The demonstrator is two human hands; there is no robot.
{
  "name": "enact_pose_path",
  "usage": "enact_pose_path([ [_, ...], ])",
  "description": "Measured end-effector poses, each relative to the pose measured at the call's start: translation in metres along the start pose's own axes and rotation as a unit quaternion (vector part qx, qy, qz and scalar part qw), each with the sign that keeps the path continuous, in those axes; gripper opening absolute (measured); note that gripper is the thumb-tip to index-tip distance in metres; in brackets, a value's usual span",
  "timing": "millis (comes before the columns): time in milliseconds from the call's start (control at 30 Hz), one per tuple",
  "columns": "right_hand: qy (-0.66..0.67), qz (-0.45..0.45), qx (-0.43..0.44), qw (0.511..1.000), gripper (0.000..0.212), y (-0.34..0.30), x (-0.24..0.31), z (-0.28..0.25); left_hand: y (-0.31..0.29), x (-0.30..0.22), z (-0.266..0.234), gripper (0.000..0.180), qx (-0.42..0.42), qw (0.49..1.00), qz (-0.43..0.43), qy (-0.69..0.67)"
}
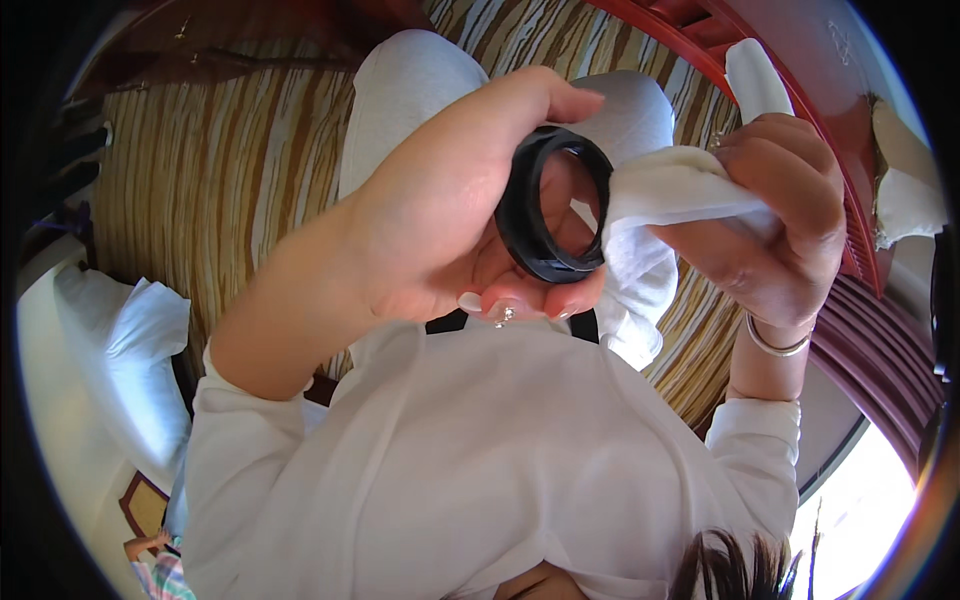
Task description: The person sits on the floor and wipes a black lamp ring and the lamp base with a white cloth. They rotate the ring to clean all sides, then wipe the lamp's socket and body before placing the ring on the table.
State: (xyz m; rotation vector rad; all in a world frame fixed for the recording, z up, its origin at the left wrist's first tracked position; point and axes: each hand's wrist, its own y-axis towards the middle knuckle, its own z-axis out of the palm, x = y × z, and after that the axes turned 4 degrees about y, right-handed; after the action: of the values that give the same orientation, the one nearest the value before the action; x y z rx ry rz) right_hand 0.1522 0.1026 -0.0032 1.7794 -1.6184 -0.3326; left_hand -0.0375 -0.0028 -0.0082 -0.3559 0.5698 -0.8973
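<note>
My left hand [440, 200] holds a thick black ring [517, 205] in front of my lap, its fingers curled beneath and the thumb raised above. The ring is tilted, and fingers show through its round opening; whether there is glass in it I cannot tell. A folded white cloth [680, 185] is pinched in my right hand [785, 215]. One end of the cloth lies against the ring's right edge, while another end sticks up above my knuckles. The right fingertips are partly hidden by the cloth.
My knees in light trousers [415, 85] are below the ring, over a brown striped carpet [220, 180]. Red curved furniture [690, 35] runs along the upper right. A white pillow [150, 330] lies at the left, and another person [165, 565] shows at the lower left.
</note>
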Motion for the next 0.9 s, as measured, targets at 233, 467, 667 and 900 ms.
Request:
enact_pose_path([
  [233, -0.045, -0.076, 0.040, 0.995, 0.044, 0.009, -0.007, 0.003, -0.005, -0.008, 0.009, 0.061, -0.012, 0.999, -0.020, 0.040],
  [467, -0.031, -0.004, 0.053, 0.998, 0.043, 0.007, -0.001, 0.005, -0.002, -0.001, 0.013, 0.051, -0.126, 0.981, 0.059, 0.133],
  [667, 0.108, 0.109, 0.061, 0.986, 0.033, -0.005, 0.000, 0.010, 0.004, 0.011, 0.007, 0.047, -0.167, 0.925, 0.198, 0.277],
  [900, 0.421, 0.316, -0.070, 0.847, 0.020, -0.037, 0.011, 0.016, 0.004, -0.013, 0.007, 0.049, -0.102, 0.978, 0.113, 0.142],
])
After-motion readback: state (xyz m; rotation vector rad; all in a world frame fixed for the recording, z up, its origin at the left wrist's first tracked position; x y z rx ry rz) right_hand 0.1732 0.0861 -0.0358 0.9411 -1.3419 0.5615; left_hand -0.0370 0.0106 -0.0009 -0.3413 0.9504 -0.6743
